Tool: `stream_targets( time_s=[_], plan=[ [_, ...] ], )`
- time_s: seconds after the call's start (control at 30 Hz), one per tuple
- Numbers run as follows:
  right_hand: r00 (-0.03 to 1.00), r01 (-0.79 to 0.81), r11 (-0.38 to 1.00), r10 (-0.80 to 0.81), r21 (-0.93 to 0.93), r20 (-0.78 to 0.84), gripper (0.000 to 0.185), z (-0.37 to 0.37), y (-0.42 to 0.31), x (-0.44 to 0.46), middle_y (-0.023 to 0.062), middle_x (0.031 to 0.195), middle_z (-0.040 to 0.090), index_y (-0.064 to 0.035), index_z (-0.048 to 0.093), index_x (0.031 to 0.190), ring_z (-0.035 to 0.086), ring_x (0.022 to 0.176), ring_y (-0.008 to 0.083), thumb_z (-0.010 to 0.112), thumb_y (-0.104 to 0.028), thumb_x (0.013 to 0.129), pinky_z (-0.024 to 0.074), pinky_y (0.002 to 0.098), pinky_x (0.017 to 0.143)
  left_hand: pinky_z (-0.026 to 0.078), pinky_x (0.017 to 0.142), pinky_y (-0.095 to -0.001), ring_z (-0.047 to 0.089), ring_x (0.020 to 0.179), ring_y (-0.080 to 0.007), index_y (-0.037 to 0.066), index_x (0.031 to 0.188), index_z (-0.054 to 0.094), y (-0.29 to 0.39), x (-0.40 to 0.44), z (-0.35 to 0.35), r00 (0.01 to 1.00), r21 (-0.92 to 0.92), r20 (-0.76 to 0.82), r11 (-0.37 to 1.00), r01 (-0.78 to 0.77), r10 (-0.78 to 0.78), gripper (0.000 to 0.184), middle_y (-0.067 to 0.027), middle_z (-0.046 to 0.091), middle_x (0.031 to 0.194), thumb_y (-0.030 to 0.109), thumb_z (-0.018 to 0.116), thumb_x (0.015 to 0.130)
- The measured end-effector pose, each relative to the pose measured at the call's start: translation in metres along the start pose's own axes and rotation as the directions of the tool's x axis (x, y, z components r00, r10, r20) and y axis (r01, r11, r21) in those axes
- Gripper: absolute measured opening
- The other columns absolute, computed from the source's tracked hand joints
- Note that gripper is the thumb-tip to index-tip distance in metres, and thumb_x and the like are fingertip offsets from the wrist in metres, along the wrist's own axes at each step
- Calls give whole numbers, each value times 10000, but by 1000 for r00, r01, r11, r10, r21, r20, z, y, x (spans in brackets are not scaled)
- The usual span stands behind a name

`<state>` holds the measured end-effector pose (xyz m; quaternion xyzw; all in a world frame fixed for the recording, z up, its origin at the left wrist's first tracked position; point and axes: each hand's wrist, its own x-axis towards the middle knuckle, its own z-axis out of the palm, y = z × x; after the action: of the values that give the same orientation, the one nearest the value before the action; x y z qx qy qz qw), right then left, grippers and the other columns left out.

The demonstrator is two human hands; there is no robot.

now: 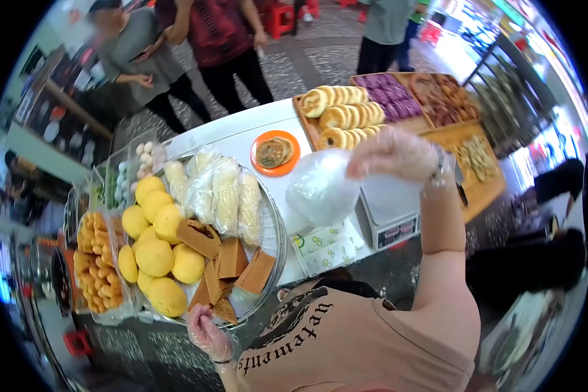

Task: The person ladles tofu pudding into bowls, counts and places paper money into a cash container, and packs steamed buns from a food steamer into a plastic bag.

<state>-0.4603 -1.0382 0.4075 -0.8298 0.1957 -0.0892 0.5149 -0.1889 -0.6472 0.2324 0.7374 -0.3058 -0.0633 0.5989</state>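
Pinching a clear, crinkled plastic bag (321, 191) at its edge, the right hand (398, 155), in a thin transparent glove, reaches over the white bench (225, 136). The bag sits between a round orange plate (274, 172) of browned flat pancakes (274, 151) and a pale scale (398, 228) with a display; whether it touches the bench, I cannot tell. Green-printed white paper (326, 248) lies just below it. The left hand (208, 335), gloved alike, has its fingers curled near the rim of a round metal tray (282, 245), beside brown cake blocks (255, 271); I cannot tell whether it grips anything. Smooth yellow buns (155, 251) and plastic-wrapped pale rolls (226, 202) share that tray.
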Motion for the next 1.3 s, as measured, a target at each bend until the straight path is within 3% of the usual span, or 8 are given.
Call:
stream_targets(
  time_s=[0.23,0.5,0.6,0.63,0.77,1.03,1.1,1.3],
  plan=[
    [984,-158,984,151,76,91,266,181,13,-57,105,917,688,-40,683,988,634,817,202,579,-271,907,486,317,773,492,784,-296,568,865,-175,-9,1185,506,-1,24,-29,979,-153,156,983,-106,130,263,-125,575,1060,32,461,929],
    [950,169,982,-184,78,251,284,277,8,-20,160,1031,662,-44,599,1116,635,985,279,471,-81,865,491,350,845,503,821,-318,597,927,-204,-1,1219,474,45,1,23,875,-421,448,907,27,182,337,-121,549,1143,-17,476,883],
    [977,119,993,-113,-23,179,264,294,27,-38,160,988,661,-57,620,1071,634,932,304,523,-73,827,492,372,817,477,865,-346,593,985,-291,-2,1179,535,50,-1,50,547,-186,787,956,-228,284,327,-171,581,1108,67,553,859],
    [985,79,995,-67,-67,156,255,293,31,-49,160,967,660,-64,631,1049,633,905,316,549,-68,807,492,383,802,466,876,-353,587,1001,-323,1,1169,551,62,-4,61,433,-148,835,897,-416,339,329,-186,586,1099,105,570,857],
    [989,148,967,-149,207,-10,159,278,56,-108,160,915,655,-44,655,916,619,833,319,571,-83,786,490,375,773,455,877,-363,572,1016,-360,4,1236,498,63,-50,108,228,-173,950,969,-177,212,398,-207,578,1118,222,544,906],
    [966,220,974,-225,-52,-127,206,172,158,-283,149,914,656,-73,682,904,615,885,309,566,-70,734,485,359,797,429,947,-363,554,1101,-335,6,1284,467,148,-188,288,33,-265,959,932,-245,281,468,-214,562,1196,263,543,900],
    [989,34,997,-24,66,-145,182,142,186,-345,163,951,641,-61,657,963,601,927,327,569,-95,808,475,389,822,427,959,-360,554,1113,-307,30,1251,512,180,-233,344,-32,-341,938,900,-273,346,445,-174,579,1193,251,544,866],
    [988,136,871,-153,-473,3,398,96,250,-467,164,1199,531,-21,502,1202,523,1115,268,585,-191,851,418,371,957,464,906,-363,597,1024,-301,28,1230,521,255,-328,454,-142,-464,885,809,-361,444,393,-158,616,1089,190,523,872]
  ],
)
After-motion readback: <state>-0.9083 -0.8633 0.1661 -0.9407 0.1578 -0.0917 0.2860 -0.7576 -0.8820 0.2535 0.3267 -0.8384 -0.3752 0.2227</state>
